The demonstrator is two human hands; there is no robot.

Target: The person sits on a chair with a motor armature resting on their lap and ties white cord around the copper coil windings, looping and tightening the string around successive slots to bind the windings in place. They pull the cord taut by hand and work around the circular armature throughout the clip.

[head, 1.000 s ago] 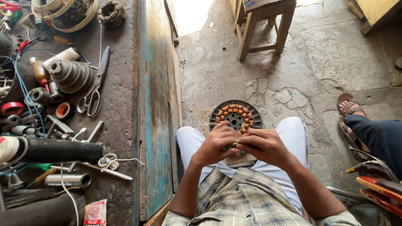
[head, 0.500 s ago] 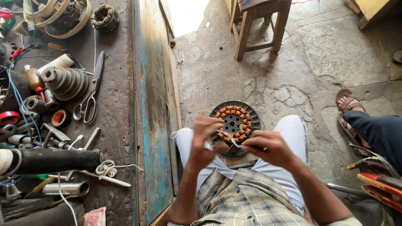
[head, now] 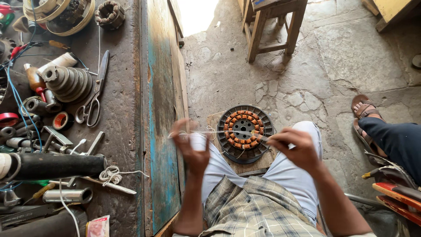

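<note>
Both hands pull a thin white thread [head: 219, 131] taut above the stator [head: 244, 133]: left hand [head: 189, 147] pinching, seemingly; right hand [head: 296, 147] gripping a slim tool [head: 263, 137].

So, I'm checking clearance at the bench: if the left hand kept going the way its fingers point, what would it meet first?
The left hand points up and slightly left, so it would probably meet the blue-painted bench edge first; depth is unclear.

I wear a short-sleeved checked shirt [head: 258, 206] in grey, beige and white, and pale light-blue trousers [head: 289, 175] just beyond its hem. My forearms and both hands are bare: no gloves, watch or rings.
</note>
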